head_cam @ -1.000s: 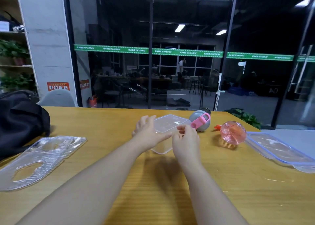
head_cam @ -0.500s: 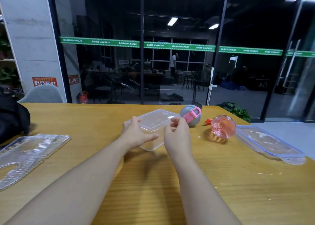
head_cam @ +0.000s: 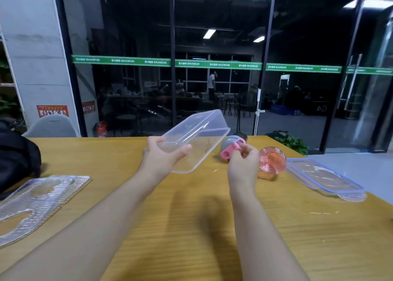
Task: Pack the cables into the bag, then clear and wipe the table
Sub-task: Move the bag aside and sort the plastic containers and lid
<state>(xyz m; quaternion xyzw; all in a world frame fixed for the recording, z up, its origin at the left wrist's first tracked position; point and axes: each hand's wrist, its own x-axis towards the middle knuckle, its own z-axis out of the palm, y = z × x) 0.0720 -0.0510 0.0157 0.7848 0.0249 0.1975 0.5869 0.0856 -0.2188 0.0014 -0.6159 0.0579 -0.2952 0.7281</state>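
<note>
Centre of the frame: the left hand (head_cam: 161,159) is gripping a clear plastic box (head_cam: 195,140) by its near corner, thumb on top and fingers underneath, and is holding it tilted above the wooden counter (head_cam: 191,227). The box is showing only a few dark specks on its inner wall; otherwise nothing can be made out in it. Just right of it, the right hand (head_cam: 244,163) is hovering with fingers curled and fingertips pinched together; whether anything is held between them cannot be told. Behind this hand a grey ball with a pink strap (head_cam: 230,147) is lying on the counter, and a pink ribbed ball (head_cam: 273,162) is sitting just beside it. At the right edge of the frame a clear lid with a blue rim (head_cam: 325,179) is lying flat near the counter's right edge. At the lower left a clear ribbed plastic sheet (head_cam: 36,200) is lying flat, and above it, at the left edge, a black bag (head_cam: 17,159) is resting on the counter. The near centre of the counter is lying bare beneath the forearms.
</note>
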